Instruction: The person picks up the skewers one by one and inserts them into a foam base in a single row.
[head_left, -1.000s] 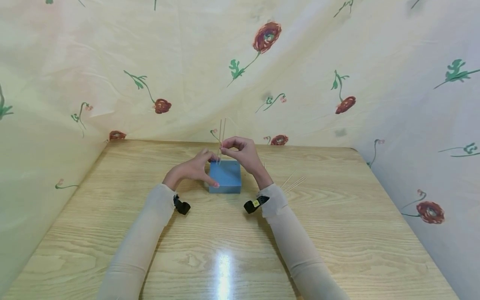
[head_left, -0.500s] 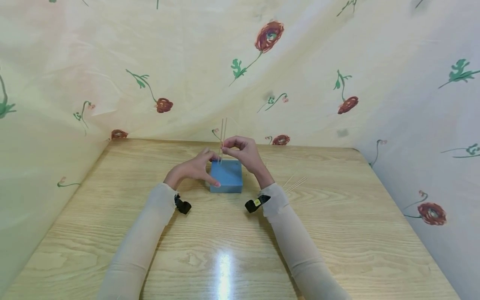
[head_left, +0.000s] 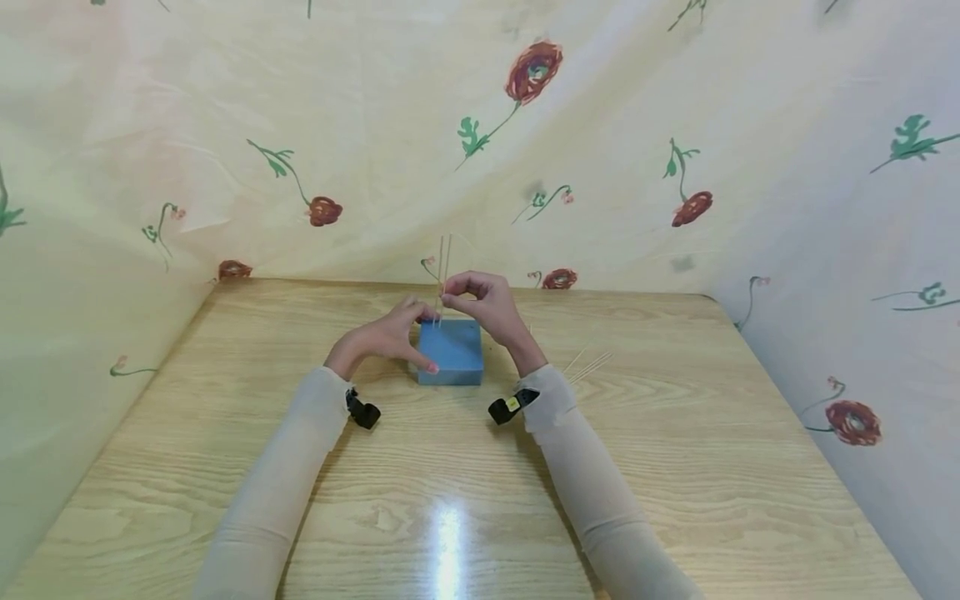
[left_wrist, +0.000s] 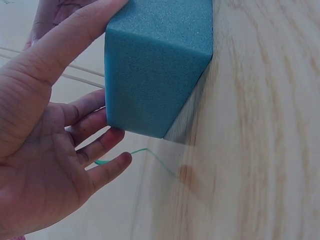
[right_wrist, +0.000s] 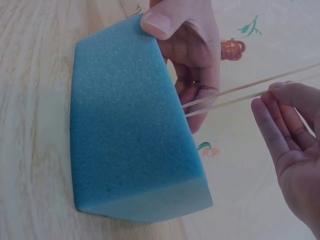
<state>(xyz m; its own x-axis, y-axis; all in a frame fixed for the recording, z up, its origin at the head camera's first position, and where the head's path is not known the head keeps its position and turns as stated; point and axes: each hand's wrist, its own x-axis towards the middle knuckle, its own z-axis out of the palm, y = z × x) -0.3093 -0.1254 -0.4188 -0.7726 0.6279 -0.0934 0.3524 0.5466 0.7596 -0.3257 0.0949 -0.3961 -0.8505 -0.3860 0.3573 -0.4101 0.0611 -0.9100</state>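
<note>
A blue foam block (head_left: 456, 348) lies on the table toward the back. My left hand (head_left: 384, 335) holds it from the left side, thumb at the front edge and fingers behind; in the left wrist view those fingers (left_wrist: 102, 145) reach round the far side. Two thin wooden skewers stand nearly upright in the block's top near its back left corner. Between thumb and fingertips, my right hand (head_left: 489, 307) pinches one skewer (right_wrist: 227, 106) partway up. The other skewer (right_wrist: 240, 89) runs alongside it, a small gap apart. Both lower ends meet the foam close together.
Several loose skewers (head_left: 591, 367) lie on the wooden table (head_left: 697, 433) to the right, beside the right forearm. A flower-patterned cloth (head_left: 397, 125) hangs behind the table and along both sides.
</note>
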